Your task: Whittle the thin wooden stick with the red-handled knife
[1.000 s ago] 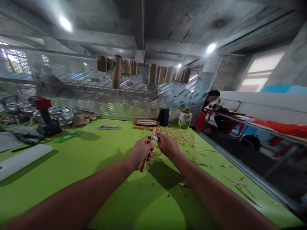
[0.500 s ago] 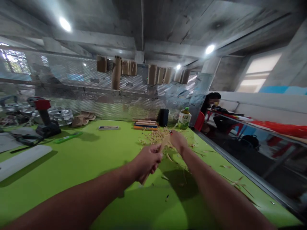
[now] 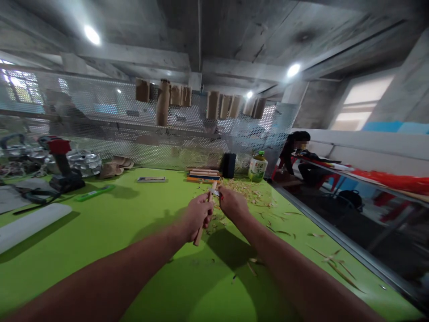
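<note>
My left hand (image 3: pixel 200 214) is wrapped around a wooden stick (image 3: pixel 197 238), which slants up and away from me above the green table. Its lower end sticks out below my fist. My right hand (image 3: pixel 233 203) is closed on a knife; the short metal blade (image 3: pixel 216 192) lies against the upper part of the stick, and a bit of red shows on the handle, which my fingers mostly hide. Thin wood shavings (image 3: pixel 248 190) are heaped behind and to the right of my right hand.
Behind my hands stand a stack of wooden strips (image 3: pixel 203 175), a black block (image 3: pixel 229 165) and a green-capped bottle (image 3: pixel 258 167). A red-and-black cordless tool (image 3: pixel 62 163), green level-like piece (image 3: pixel 96 192) and white bar (image 3: pixel 35 226) are left. A person (image 3: pixel 295 150) sits far right.
Both hands have shifted left, the right one more and back toward me. The stick stands steeper, and the knife blade now shows against it. More of the shavings pile is uncovered.
</note>
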The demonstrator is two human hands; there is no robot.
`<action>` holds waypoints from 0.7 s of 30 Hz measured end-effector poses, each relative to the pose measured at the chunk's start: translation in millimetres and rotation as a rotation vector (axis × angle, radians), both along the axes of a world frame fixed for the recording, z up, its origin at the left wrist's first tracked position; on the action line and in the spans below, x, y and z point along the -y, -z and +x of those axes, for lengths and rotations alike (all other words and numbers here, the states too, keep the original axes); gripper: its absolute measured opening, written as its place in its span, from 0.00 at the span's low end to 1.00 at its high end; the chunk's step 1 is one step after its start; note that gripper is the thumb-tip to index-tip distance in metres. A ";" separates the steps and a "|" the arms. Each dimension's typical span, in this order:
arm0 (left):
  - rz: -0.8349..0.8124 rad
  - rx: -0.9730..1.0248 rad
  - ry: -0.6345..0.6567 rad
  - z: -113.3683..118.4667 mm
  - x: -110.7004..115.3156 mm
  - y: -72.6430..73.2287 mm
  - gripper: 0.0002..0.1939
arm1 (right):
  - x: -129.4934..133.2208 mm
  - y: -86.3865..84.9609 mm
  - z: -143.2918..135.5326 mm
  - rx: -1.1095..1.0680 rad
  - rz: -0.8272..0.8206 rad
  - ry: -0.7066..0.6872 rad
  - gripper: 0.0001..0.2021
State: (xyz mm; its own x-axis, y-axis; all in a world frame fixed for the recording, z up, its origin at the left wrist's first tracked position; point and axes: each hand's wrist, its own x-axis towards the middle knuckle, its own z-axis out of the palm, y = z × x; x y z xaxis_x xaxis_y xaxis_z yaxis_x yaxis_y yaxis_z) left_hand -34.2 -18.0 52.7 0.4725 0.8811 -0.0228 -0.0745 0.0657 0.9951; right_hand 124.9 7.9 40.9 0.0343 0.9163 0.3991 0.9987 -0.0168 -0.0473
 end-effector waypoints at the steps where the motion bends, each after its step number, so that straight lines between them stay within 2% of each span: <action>1: -0.001 -0.009 -0.003 0.1 2.2 -1.4 0.20 | -0.5 -0.9 0.8 0.008 0.015 0.002 0.15; 4: -0.018 -0.021 0.030 0.5 11.6 -4.3 0.24 | -6.5 -4.6 19.5 -0.016 0.034 0.080 0.16; 8: 0.005 0.023 0.183 3.5 24.2 -6.3 0.28 | -15.0 -8.3 62.2 -0.119 -0.060 0.284 0.17; 11: -0.019 0.115 0.195 5.3 23.1 -5.9 0.28 | -15.1 -8.4 75.7 -0.136 -0.038 0.290 0.17; 15: -0.073 0.135 0.098 2.8 8.8 -2.7 0.21 | -8.4 -5.0 48.5 -0.083 0.079 0.138 0.17; 18: -0.062 0.148 0.069 0.6 1.0 -2.1 0.15 | -0.6 -2.9 17.6 -0.027 0.051 0.005 0.15; 21: -0.053 0.116 0.004 1.3 1.0 -4.1 0.08 | 6.1 -3.4 0.1 0.026 0.003 -0.045 0.14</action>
